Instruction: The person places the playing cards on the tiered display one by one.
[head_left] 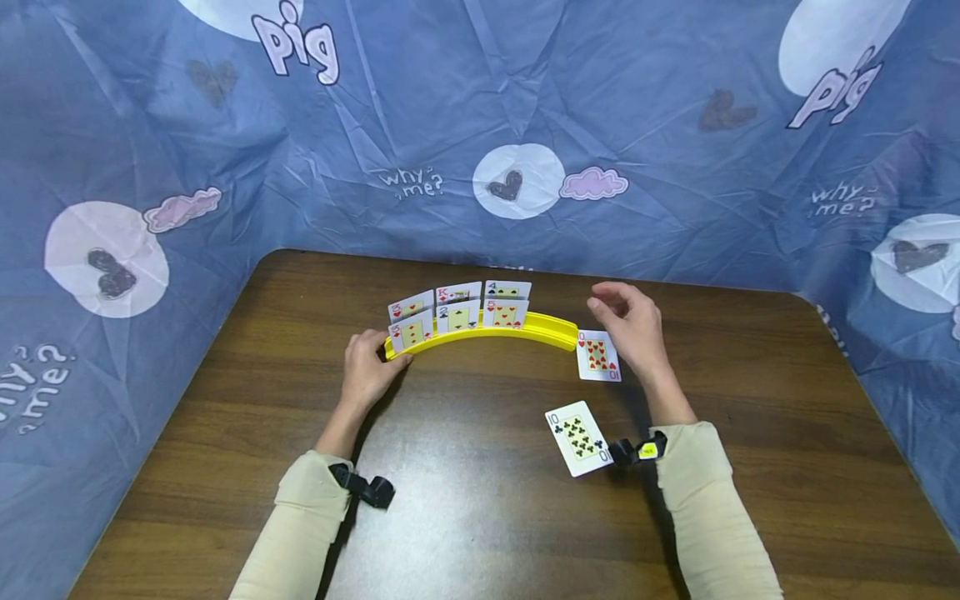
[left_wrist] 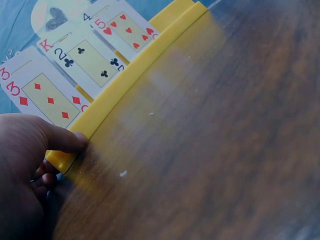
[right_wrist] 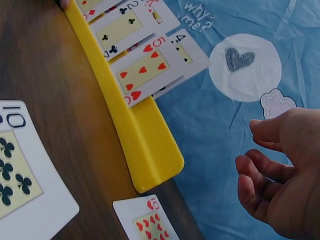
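A curved yellow card holder (head_left: 480,332) stands on the table, bearing playing cards in two rows. In its front row are a three of diamonds (head_left: 412,332), a two of clubs (head_left: 458,317) and a five of hearts (head_left: 505,314). Behind them show a red three (head_left: 411,305), a king (head_left: 458,292) and a black four (head_left: 507,289), partly covered. My left hand (head_left: 369,367) grips the holder's left end, thumb in front. Past the right end, my right hand (head_left: 636,323) is raised, fingers loosely bent and holding nothing, nearest a ten of hearts (head_left: 597,357).
A ten of clubs (head_left: 577,437) lies face up on the wooden table (head_left: 465,467), partly under the right wrist camera (head_left: 633,452). The ten of hearts lies flat by the holder's right end. A blue printed cloth (head_left: 420,108) hangs behind the table and at its sides.
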